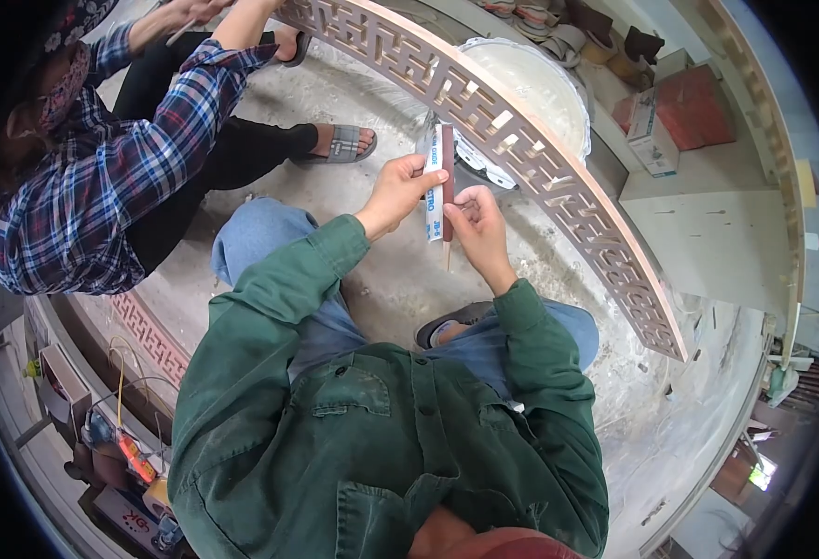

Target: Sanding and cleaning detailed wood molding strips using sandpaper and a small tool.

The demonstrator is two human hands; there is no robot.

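Observation:
In front of my knees, both hands hold a narrow folded strip of sandpaper (434, 222), reddish brown on one face and white with blue print on the other. A thin wooden stick (447, 255) pokes out of its lower end. My left hand (393, 194) pinches the strip from the left, thumb across its middle. From the right, my right hand (482, 231) closes its thumb and fingers on the strip's brown edge. Just beyond my hands arches a long curved wooden fretwork panel (440, 79) with cut-out patterns; neither hand touches it.
At the left sits a co-worker in a plaid shirt (186, 107), hands near the panel's far end. A large round white tub (545, 79) stands behind the panel. Boxes, one red (694, 107), rest at the right. Another fretwork piece (146, 335) lies at the lower left.

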